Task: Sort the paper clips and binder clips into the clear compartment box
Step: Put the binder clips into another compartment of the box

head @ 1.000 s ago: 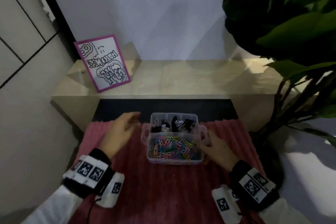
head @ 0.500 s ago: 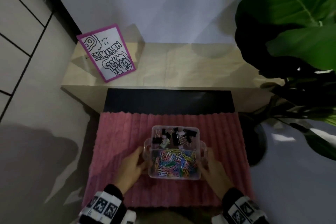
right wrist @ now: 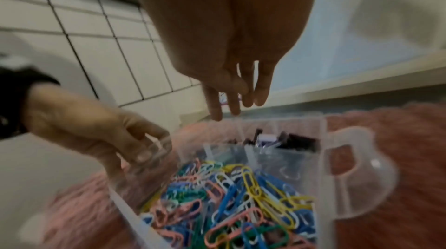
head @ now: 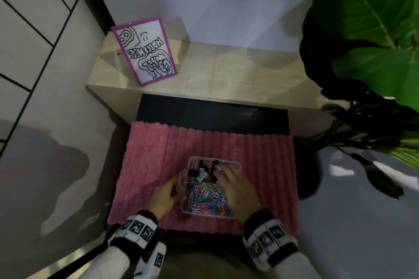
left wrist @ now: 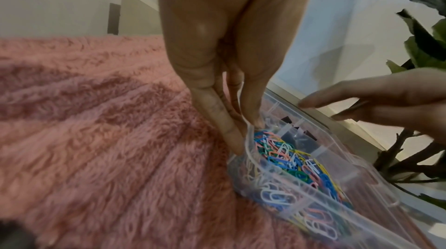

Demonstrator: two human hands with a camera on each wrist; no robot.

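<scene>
The left hand [head: 163, 197] pinches the box's [head: 235, 166] left handle [right wrist: 159, 150]; the right hand [head: 240, 190] hovers over the binder clips [head: 204, 171], fingers straight, slightly spread, holding nothing.

Before you, a pink ribbed shaggy mat [head: 158, 156] covers the dark worktop [head: 210, 112], whose far strip stays bare. The clear compartment box [head: 237, 165] sits directly on the mat, toward its near edge. Beyond the worktop, a pale shelf [head: 238, 70] carries a purple-framed drawing [head: 145, 50], propped tilted.
</scene>
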